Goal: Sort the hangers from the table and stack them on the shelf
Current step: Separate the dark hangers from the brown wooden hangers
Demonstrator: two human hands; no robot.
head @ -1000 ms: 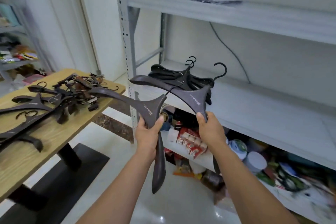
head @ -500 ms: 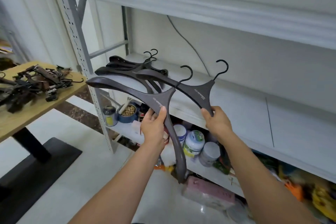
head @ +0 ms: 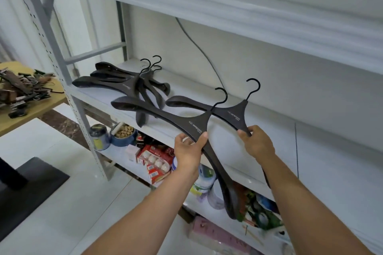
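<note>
Over shelf [head: 315, 151], hangers [head: 196, 123] in left hand [head: 189, 151], right hand [head: 258, 145]

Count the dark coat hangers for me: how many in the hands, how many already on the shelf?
Held: 2, the near hanger in the left hand, the far hanger in the right hand.
Stacked hangers on the shelf: 3, as far as overlapping arms show.
Total: 5. The tangled pile on the table is too blurred to count.

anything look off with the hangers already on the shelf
The hanger stack on the shelf is askew: arms fan out in different directions and one arm tip seems to poke past the front edge. Nothing looks broken.
</note>
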